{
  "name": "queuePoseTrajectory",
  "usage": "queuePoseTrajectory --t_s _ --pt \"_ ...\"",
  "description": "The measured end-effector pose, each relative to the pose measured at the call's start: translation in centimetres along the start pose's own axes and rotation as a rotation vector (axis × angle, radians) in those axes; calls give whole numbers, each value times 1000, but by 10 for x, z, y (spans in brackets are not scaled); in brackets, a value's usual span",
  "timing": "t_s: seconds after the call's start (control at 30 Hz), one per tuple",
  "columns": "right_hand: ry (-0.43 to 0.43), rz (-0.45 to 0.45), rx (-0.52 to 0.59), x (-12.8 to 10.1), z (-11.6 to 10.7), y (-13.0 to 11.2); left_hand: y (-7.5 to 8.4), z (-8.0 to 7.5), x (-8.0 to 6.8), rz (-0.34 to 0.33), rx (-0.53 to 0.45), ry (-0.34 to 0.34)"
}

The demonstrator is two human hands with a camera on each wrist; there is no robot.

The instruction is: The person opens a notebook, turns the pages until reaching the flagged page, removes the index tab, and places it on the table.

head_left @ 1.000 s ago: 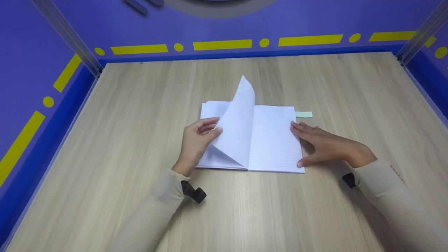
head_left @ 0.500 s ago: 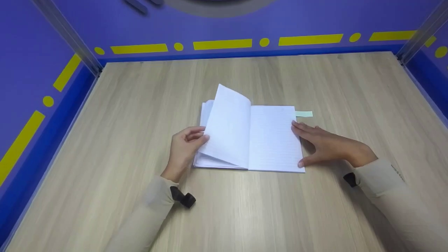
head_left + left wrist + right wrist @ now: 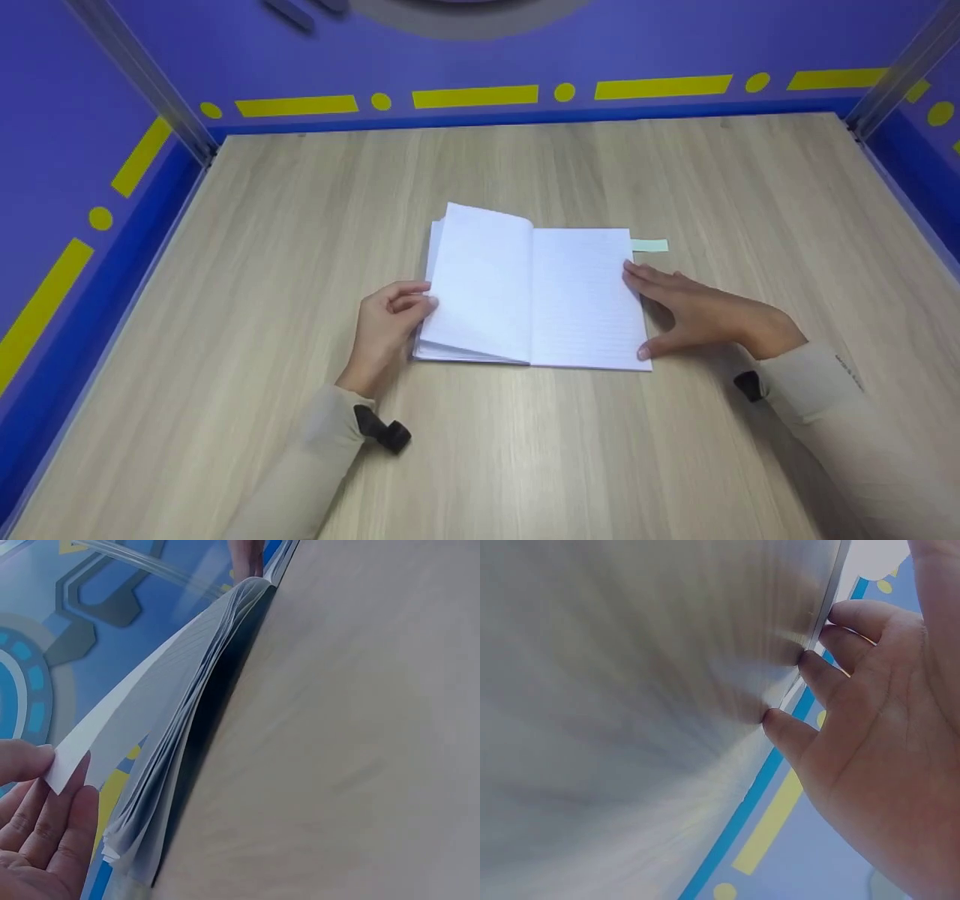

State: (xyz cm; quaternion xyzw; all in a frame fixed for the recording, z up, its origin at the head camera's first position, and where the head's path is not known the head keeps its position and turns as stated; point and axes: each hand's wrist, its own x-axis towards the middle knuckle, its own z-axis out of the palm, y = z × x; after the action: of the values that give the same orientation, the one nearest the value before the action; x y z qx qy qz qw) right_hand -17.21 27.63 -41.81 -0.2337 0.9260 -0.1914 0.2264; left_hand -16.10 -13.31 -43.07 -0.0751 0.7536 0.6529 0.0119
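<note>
A notebook (image 3: pixel 585 300) with lined white pages lies open on the table. My left hand (image 3: pixel 384 330) pinches the outer edge of one page (image 3: pixel 480 285) between thumb and fingers, at the notebook's left side. That page is lifted a little over the stack of pages beneath it, as the left wrist view shows with the page (image 3: pixel 112 705) curving away from the stack (image 3: pixel 169 765). At the right edge of the notebook rests my right hand (image 3: pixel 697 315), fingers spread, fingertips and thumb touching the edge of the right page. A pale green tab (image 3: pixel 649 245) sticks out from the notebook's right side.
The wood-grain table (image 3: pixel 525 450) extends on all sides of the notebook. Blue panels (image 3: pixel 480 67) with yellow marks stand along the back, left and right. A black wrist strap piece (image 3: pixel 386 431) hangs at the left sleeve.
My left hand has moved left and toward me, bringing the page from nearly upright down over the left side. The right hand has stayed in place.
</note>
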Motion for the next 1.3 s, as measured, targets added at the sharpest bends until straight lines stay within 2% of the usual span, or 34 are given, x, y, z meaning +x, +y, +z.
queuePoseTrajectory --t_s 0.13,0.37,0.6,0.8,1.07,1.3 --pt "5 -1 3 0 0 -1 -2 -3 0 -13 24 -8" --pt "6 -37 12 0 -2 -2 -5 -7 -1 -48 171 -20" --pt "7 -30 -12 1 -3 -2 -6 -9 0 -82 186 -31" --pt "-5 -23 9 1 -4 -1 -6 -10 0 -79 190 -55" --pt "-11 -27 32 3 -5 -1 -9 -14 0 -110 207 -88" --pt "-12 -27 29 3 -4 0 -12 -18 0 -99 179 -130"
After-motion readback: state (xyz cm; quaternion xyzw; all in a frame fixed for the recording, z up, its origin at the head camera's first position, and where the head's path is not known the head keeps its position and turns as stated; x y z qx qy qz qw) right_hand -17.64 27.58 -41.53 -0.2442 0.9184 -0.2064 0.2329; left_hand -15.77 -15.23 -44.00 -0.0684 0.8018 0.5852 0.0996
